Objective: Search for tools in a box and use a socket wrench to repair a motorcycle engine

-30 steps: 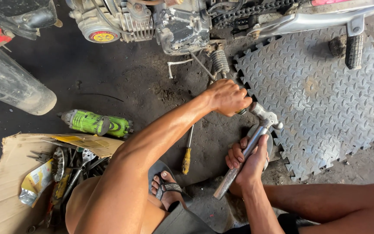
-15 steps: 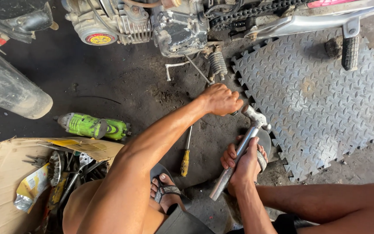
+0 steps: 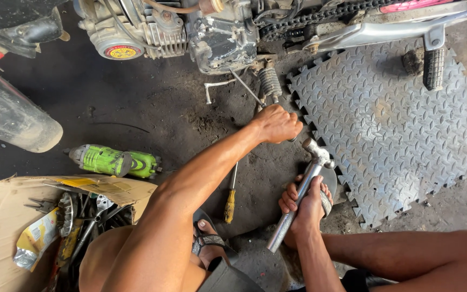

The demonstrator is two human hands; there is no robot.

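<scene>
Hammer (image 3: pixel 302 189) raised in right hand (image 3: pixel 305 203), fingers clamped on steel handle. Left hand (image 3: pixel 275 123) fisted around tool under motorcycle engine (image 3: pixel 220 38), beside footpeg (image 3: pixel 269 82). Part not yet freed; striking seemingly underway.

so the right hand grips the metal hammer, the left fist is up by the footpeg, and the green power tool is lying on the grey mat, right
Not quite. In the head view the green power tool lies on the bare dark floor, above the cardboard box, well away from the grey mat. The rest holds: the right hand grips the metal hammer, and the left fist is by the footpeg.
</scene>
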